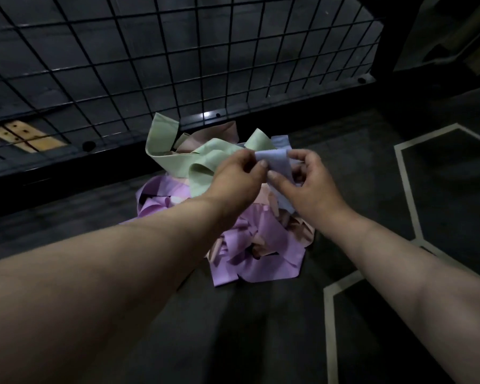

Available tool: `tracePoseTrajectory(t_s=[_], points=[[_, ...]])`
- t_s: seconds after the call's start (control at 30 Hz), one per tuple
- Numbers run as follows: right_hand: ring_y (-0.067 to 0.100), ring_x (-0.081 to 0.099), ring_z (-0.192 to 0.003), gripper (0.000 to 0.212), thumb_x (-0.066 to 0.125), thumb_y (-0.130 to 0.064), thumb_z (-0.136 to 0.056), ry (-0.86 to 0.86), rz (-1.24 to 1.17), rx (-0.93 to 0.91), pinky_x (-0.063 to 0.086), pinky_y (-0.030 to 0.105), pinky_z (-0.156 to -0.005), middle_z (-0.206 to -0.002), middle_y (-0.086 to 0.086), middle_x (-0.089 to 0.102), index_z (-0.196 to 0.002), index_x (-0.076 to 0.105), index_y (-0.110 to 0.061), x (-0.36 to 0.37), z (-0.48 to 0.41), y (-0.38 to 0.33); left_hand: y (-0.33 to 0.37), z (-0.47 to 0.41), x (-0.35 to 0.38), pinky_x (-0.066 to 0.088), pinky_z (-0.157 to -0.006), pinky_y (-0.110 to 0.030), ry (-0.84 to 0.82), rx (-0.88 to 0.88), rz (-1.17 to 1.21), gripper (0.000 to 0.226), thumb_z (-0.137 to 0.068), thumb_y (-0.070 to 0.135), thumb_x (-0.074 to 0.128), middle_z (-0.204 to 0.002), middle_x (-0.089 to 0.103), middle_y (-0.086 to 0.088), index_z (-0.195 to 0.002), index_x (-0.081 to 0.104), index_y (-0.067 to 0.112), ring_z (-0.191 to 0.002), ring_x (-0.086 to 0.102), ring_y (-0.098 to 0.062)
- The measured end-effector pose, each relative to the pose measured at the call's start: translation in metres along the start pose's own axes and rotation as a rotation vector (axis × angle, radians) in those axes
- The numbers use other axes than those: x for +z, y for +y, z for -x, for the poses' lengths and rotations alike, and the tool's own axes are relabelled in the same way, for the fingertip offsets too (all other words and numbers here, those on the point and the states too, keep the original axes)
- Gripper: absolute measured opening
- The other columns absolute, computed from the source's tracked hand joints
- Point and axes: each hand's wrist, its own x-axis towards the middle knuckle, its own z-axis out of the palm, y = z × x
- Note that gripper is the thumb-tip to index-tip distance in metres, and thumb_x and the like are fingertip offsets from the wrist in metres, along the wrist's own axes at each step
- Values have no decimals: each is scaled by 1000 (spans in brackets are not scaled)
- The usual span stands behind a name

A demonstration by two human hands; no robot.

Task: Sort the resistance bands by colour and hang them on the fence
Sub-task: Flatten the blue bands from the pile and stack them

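Note:
A heap of flat resistance bands lies on the dark floor just in front of the wire fence. Green bands are at the back, purple bands at the front, and pink bands show between them. Above the heap, both hands hold one blue band. My left hand pinches its left edge between thumb and fingers. My right hand pinches its right side, and the band's tail hangs down behind that hand.
The black grid fence runs from upper right to lower left, on a dark base rail. White painted lines mark the floor at the right. A wooden board lies behind the fence at the left.

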Motion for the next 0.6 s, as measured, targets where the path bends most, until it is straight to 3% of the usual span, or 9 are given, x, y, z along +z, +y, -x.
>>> tracePoseTrajectory(t_s=[0.07,0.13,0.2,0.27,0.33,0.4,0.47,0.53,0.6], points=[[-8,62,-74,42,77,-18,-85,-97,71,31,51,12,-64,-91,-8,62,-119,52,-14,2,-2,1,5,2,-9,48,-63,-17,-23,-41,135,11,-100,14,54,-88,69,1,-96,63,19,-74,64,-5],[2,62,-75,25,76,-21,-85,-118,233,18,55,27,-72,-85,-4,66,-104,63,-12,3,-6,4,12,5,-19,46,-58,-18,-20,-68,212,15,-102,10,50,-86,66,-1,-92,59,17,-71,64,-8],[11,60,-75,15,72,-19,-88,-79,249,-14,51,36,-74,-82,3,66,-94,64,-7,6,-8,2,18,8,-32,44,-60,-23,-34,-109,254,15,-103,11,46,-87,64,-2,-93,55,17,-71,63,-13],[13,59,-76,12,69,-18,-91,10,209,-124,50,33,-70,-80,0,63,-93,64,-7,10,-6,-6,23,13,-45,42,-65,-27,-45,-167,299,12,-105,16,43,-89,64,-1,-98,53,18,-72,62,-13],[13,60,-79,16,67,-25,-92,54,236,-328,50,30,-69,-83,-4,62,-99,64,-11,18,1,-21,30,17,-58,45,-73,-31,-31,-218,401,14,-106,21,41,-94,67,-3,-106,54,18,-78,64,-16],[17,62,-87,33,68,-38,-89,3,402,-434,51,37,-74,-94,-5,61,-111,61,-14,26,5,-32,36,19,-69,51,-78,-35,-11,-250,482,16,-106,21,40,-98,68,-7,-110,55,17,-83,66,-20],[22,61,-98,47,74,-45,-82,-134,614,-304,49,37,-79,-104,-4,61,-117,55,-21,30,2,-36,39,22,-76,55,-78,-38,3,-265,487,14,-106,18,41,-97,68,-10,-108,55,15,-85,67,-24],[27,61,-102,36,76,-36,-79,-232,669,-82,44,32,-78,-100,0,64,-106,56,-23,33,-4,-38,39,27,-81,56,-77,-38,12,-284,465,14,-105,16,41,-97,67,-10,-104,55,16,-87,67,-25],[30,62,-102,27,73,-31,-80,-231,696,-13,44,31,-78,-99,6,66,-100,60,-19,34,-9,-39,38,30,-85,57,-71,-35,43,-300,477,15,-105,15,39,-100,66,-12,-108,54,13,-86,66,-25]])
